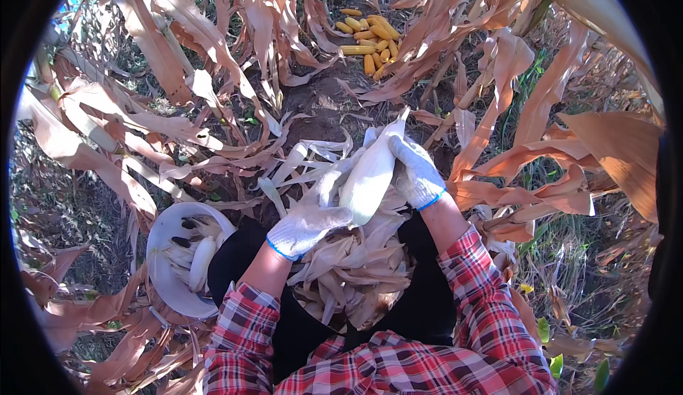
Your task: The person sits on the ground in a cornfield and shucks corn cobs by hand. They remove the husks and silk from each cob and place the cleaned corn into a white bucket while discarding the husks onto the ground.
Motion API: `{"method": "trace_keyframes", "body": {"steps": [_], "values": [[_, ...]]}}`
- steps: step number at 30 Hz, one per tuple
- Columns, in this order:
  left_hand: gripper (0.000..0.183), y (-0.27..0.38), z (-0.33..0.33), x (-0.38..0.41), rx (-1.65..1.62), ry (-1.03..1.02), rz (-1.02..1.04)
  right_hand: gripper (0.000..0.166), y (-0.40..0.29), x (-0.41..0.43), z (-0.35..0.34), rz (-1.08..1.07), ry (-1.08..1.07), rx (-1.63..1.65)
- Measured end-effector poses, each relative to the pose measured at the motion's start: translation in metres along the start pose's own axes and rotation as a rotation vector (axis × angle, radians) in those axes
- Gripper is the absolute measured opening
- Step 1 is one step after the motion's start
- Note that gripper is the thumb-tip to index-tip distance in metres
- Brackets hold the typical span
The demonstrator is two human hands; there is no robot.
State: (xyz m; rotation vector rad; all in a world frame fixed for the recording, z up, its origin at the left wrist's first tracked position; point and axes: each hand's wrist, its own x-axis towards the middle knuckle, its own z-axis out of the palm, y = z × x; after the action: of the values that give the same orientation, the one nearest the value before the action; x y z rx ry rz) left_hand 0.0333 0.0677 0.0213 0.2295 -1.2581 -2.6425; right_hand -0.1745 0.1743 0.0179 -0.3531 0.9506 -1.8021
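An ear of corn (pixel 370 177) in its pale husk lies between my two gloved hands, its narrow end tilted up and away from me. My left hand (pixel 312 219), in a white knit glove with a blue cuff edge, supports the ear from the left, thumb near its thick lower end. On the other side my right hand (pixel 417 173), gloved alike, grips the ear with the thumb against its upper part. Loose stripped husks (pixel 355 267) are heaped below, between my legs. The fingers behind the ear are partly hidden.
To my left stands a white plastic bucket (pixel 160 267) holding husked-on ears (pixel 201 264). A pile of bare yellow corn cobs (pixel 380 34) lies ahead on the soil (pixel 323 99). Dry corn stalks and leaves (pixel 499 85) crowd both sides, some reaching close to my right arm.
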Motion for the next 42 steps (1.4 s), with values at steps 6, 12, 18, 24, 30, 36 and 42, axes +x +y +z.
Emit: {"method": "trace_keyframes", "body": {"steps": [6, 12, 18, 24, 30, 36, 42], "values": [[0.065, -0.041, -0.021, 0.014, 0.282, 0.353, -0.184, 0.043, 0.027, -0.004, 0.003, -0.087, -0.035, -0.377], [0.069, -0.063, -0.017, 0.023, 0.932, 0.481, 0.030, 0.073, 0.028, -0.012, 0.016, -0.129, -0.003, -1.179], [0.074, -0.081, -0.035, 0.024, 0.725, 0.441, -0.117, 0.072, 0.017, -0.012, 0.007, -0.054, -0.126, -1.073], [0.072, -0.085, -0.042, 0.021, 0.627, 0.548, -0.055, 0.057, 0.030, -0.010, -0.004, -0.152, -0.175, -1.024], [0.058, -0.070, -0.029, 0.025, 0.251, 0.408, 0.092, 0.046, 0.073, 0.008, -0.037, -0.186, 0.044, -0.747], [0.058, -0.087, -0.040, 0.022, 0.440, 0.503, 0.063, 0.047, 0.050, 0.001, -0.002, -0.163, 0.009, -1.019], [0.044, -0.067, -0.018, 0.015, 0.925, 0.615, 0.012, 0.044, 0.066, -0.002, 0.005, -0.326, 0.166, -1.291]]}}
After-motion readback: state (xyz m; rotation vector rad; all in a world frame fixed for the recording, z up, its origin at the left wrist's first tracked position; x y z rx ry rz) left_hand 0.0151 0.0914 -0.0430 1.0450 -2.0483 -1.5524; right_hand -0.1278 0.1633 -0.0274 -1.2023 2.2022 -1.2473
